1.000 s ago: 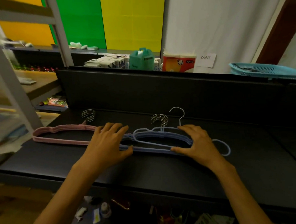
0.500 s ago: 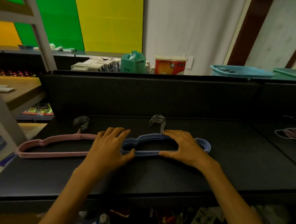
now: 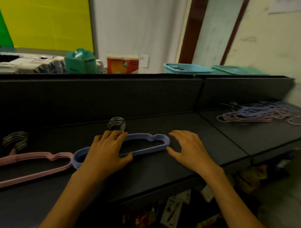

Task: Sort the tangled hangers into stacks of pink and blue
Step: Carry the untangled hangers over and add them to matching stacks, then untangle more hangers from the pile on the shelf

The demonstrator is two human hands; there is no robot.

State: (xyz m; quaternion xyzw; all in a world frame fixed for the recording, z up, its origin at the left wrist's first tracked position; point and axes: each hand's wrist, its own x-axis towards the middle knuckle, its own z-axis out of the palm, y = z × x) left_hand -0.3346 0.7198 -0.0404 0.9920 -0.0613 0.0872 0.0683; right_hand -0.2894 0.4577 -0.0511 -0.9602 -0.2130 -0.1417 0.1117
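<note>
1. While our left hand (image 3: 105, 154) lies flat on the blue stack (image 3: 144, 144), its fingers (image 3: 111, 137) are spread out and relaxed, pressing down, not gripping.
2. Our right hand (image 3: 188, 150) rests on the desk (image 3: 215, 145) just beside the right end of the blue stack. Its fingers are loose and hold nothing; the thumb looks to touch the stack's end.
3. Just left of the blue stack sits the pink stack (image 3: 33, 162); their ends nearly touch.
4. Far to the right, well apart from both stacks, lies the tangled pile (image 3: 259, 113) of pink and blue hangers.
5. We think these hangers are light and thin, stiff enough to keep their shape, with a fuzzy coat that will not slip much.
6. We think the metal hooks (image 3: 116, 123) will snag each other, so we should take one by its shoulder bar and lift it slowly.
</note>
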